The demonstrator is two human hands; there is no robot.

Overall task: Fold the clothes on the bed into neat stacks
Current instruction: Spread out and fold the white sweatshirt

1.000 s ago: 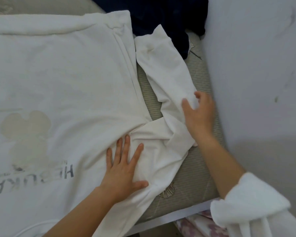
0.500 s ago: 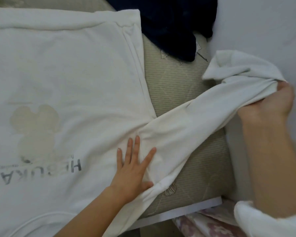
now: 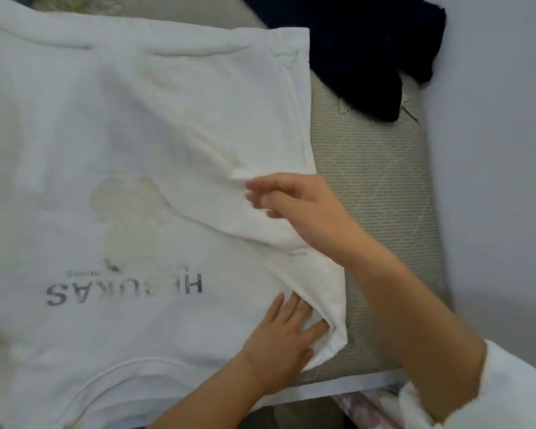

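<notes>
On bed (image 3: 369, 187): sleeve (image 3: 260, 230) now swung from out right onto shirt (image 3: 136, 119). Right hand (image 3: 294, 205) grip loosening, fingers half open on it; left hand (image 3: 285, 339) flat, pinning fold. First fold nearly set.

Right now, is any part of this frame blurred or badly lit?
Head view: the right hand smears at its fingers, the left hand and shirt lettering stay fairly sharp; light is soft and even, no glare.
</notes>
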